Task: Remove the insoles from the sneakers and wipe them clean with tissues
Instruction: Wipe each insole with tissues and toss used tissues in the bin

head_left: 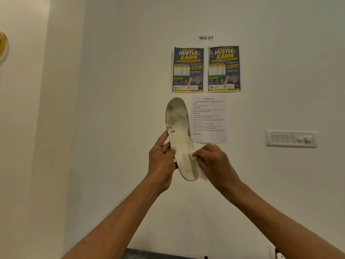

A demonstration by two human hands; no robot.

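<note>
1. On the wall (130,90) behind hang two "Hustle & Earn" posters (205,69), a "WS-01" label (206,37), a printed task sheet (210,118) and a switch panel (291,138) to the right.
2. The white insole (180,135), stained grey toward its toe, is held upright in front of the wall, its edge overlapping the task sheet.
3. The left hand (162,163) is clamped on the insole's lower left edge.
4. The right hand (214,163) pinches a white tissue (200,170) against the heel area.
5. The tissue is mostly hidden; the task sheet's small print is hard to read.
</note>
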